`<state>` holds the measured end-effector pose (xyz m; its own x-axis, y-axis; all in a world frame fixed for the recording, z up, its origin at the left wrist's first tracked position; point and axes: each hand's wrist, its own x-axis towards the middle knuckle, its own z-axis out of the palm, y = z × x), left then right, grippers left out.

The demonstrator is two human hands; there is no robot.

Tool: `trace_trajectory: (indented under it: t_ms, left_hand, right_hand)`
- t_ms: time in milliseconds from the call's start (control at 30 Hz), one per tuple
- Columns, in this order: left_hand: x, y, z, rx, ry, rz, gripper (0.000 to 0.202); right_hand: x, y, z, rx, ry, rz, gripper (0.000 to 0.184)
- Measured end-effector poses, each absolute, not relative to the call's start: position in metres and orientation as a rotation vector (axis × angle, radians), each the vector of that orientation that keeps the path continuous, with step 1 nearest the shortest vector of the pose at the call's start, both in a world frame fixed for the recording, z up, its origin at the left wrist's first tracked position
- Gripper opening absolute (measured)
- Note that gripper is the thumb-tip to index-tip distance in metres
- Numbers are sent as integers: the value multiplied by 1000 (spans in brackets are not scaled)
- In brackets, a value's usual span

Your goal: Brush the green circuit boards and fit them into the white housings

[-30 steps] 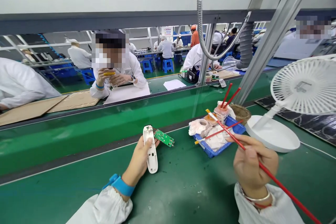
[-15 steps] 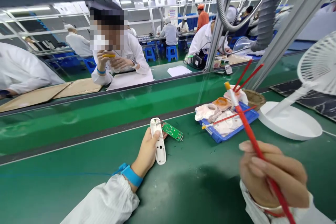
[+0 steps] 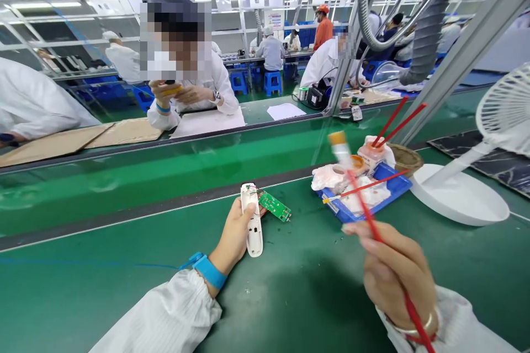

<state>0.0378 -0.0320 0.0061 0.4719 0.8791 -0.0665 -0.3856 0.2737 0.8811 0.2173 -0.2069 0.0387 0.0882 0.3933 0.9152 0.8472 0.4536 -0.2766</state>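
Note:
My left hand (image 3: pixel 236 231) is closed around a long white plastic housing (image 3: pixel 255 238), with the thumb across its open inner side. A green circuit board (image 3: pixel 275 206) hangs out to the right of the housing, joined near its top by thin wires. Part of the board's left end is hidden by the housing and fingers. My right hand (image 3: pixel 397 270) pinches a red-handled brush (image 3: pixel 366 209) in the air above the green bench. The brush has a white ferrule and yellowish bristles pointing up and left, slightly blurred.
Beyond the hands, a blue tray (image 3: pixel 351 216) holds stained cloths, an orange tape roll and another brush. Behind it stand a jar (image 3: pixel 370 150) with red handles and a brown bowl (image 3: pixel 408 161). A white fan (image 3: pixel 464 198) stands right. A co-worker (image 3: pixel 219 80) sits across the green channel (image 3: pixel 186 162).
My right hand has moved left with the brush, bringing its bristles left and slightly down. My left hand still holds the housing in nearly the same place. The view has shifted slightly.

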Motion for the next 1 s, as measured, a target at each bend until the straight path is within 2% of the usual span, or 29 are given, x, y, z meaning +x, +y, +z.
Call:
trace_trajectory:
  t_ms: [100, 367, 567, 700, 1000]
  left_hand:
    - [38, -32, 7, 927, 655, 930, 33]
    - [36, -34, 10, 968, 606, 934, 25]
    - [39, -36, 12, 873, 624, 870, 27]
    - [41, -36, 12, 687, 616, 774, 29]
    - [41, -36, 11, 580, 618, 533, 41]
  right_hand:
    - [216, -205, 44, -1102, -1549, -442, 42]
    - [216, -213, 40, -1073, -1605, -377, 51]
    - [212, -209, 54, -1158, -1771, -331, 32]
    - [203, -207, 56, -1089, -1850, -305, 29]
    - [185, -192, 37, -1234, -1837, 29, 21]
